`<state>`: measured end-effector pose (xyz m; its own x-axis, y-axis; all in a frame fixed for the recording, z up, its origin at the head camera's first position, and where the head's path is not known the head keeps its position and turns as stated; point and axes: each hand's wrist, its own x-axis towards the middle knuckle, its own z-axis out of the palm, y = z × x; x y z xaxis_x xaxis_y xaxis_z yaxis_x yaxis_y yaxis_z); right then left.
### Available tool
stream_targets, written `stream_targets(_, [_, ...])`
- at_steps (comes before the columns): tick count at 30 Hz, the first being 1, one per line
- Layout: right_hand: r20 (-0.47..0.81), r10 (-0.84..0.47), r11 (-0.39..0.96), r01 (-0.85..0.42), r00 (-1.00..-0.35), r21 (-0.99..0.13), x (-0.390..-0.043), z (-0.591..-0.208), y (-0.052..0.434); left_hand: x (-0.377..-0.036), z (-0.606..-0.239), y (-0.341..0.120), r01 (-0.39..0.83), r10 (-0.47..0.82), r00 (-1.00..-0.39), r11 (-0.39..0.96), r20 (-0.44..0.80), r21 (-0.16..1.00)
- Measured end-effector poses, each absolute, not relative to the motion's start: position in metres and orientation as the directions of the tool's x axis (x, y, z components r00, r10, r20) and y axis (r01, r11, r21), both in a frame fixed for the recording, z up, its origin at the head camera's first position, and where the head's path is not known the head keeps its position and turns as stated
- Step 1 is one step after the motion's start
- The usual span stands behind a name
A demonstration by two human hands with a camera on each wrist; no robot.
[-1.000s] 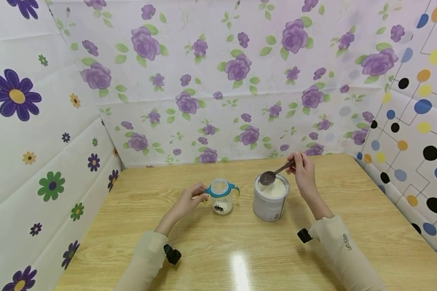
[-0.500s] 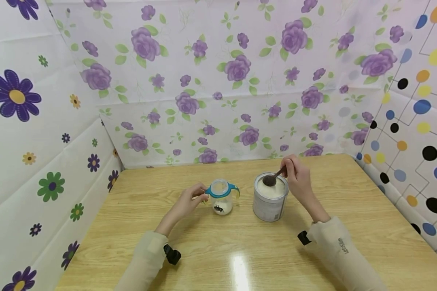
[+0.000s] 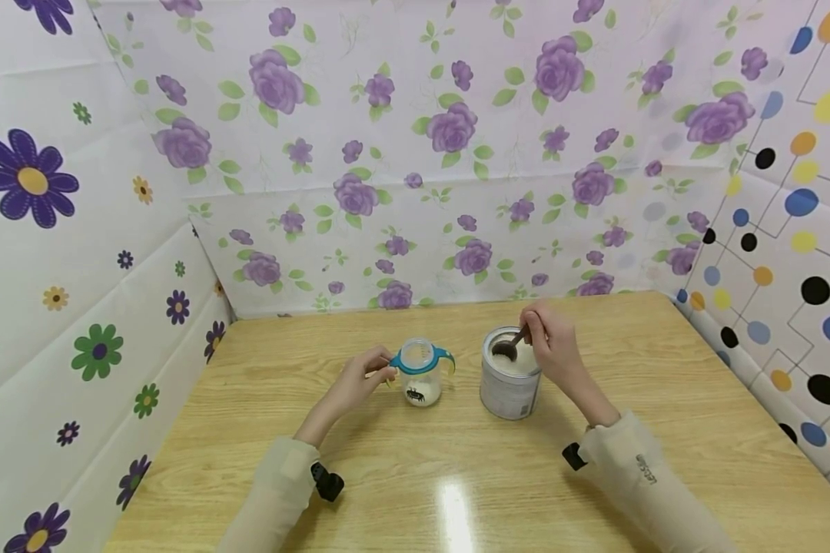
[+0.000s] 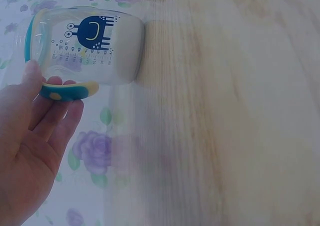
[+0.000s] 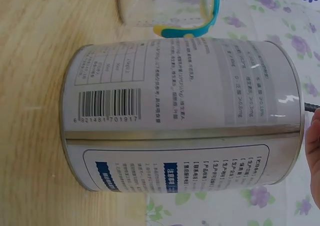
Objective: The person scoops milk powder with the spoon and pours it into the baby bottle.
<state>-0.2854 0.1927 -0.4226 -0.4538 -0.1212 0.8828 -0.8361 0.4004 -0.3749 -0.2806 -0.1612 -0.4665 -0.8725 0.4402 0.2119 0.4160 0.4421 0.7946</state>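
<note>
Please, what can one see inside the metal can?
Inside the can is pale powder. A dark spoon reaches into or over it. The spoon and the right hand cover part of the powder; what lies below its surface is hidden.

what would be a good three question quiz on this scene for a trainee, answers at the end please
1. Multiple choice. What does the right hand hold at the mouth of the open tin?
A) a fork
B) a dark spoon
C) a brush

2. True or false. In the head view, the bottle lies on its side.

3. Fill in the blank. The left hand grips the bottle by its ______.

Key:
1. B
2. False; it stands upright on the table.
3. handle
</note>
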Motion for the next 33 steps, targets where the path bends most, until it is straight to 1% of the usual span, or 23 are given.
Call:
stream_targets(4, [0.865, -0.130, 0.385, -0.829, -0.485, -0.407, -0.283, -0.425, 0.190, -0.281, -0.466, -0.161, 0.417, 0.442, -0.872, 0.445, 0.210, 0.793])
stream_targets(8, [0.857, -0.120, 0.350, -0.829, -0.502, -0.437, -0.283, -0.428, 0.186, -0.280, -0.467, -0.161, 0.409, 0.439, -0.875, 0.452, 0.201, 0.793])
stream_targets(12, [0.827, -0.076, 0.331, -0.797, -0.557, -0.506, -0.279, -0.426, 0.181, -0.281, -0.467, -0.160, 0.404, 0.432, -0.879, 0.449, 0.202, 0.797])
stream_targets(17, [0.774, -0.028, 0.334, -0.736, -0.633, -0.590, -0.261, -0.408, 0.174, -0.281, -0.468, -0.161, 0.409, 0.432, -0.878, 0.452, 0.207, 0.792])
stream_targets(21, [0.695, 0.007, 0.324, -0.656, -0.719, -0.681, -0.254, -0.399, 0.173, -0.282, -0.470, -0.162, 0.415, 0.436, -0.875, 0.448, 0.212, 0.792])
stream_targets(24, [0.623, 0.052, 0.282, -0.587, -0.781, -0.759, -0.254, -0.399, 0.175, -0.282, -0.470, -0.161, 0.408, 0.432, -0.878, 0.450, 0.206, 0.795])
stream_targets(29, [0.486, 0.163, 0.180, -0.458, -0.859, -0.870, -0.267, -0.407, 0.184, -0.281, -0.469, -0.161, 0.406, 0.430, -0.880, 0.453, 0.204, 0.794])
stream_targets(33, [0.336, 0.241, 0.098, -0.322, -0.910, -0.942, -0.279, -0.416, 0.193, -0.281, -0.469, -0.161, 0.393, 0.422, -0.885, 0.454, 0.195, 0.800])
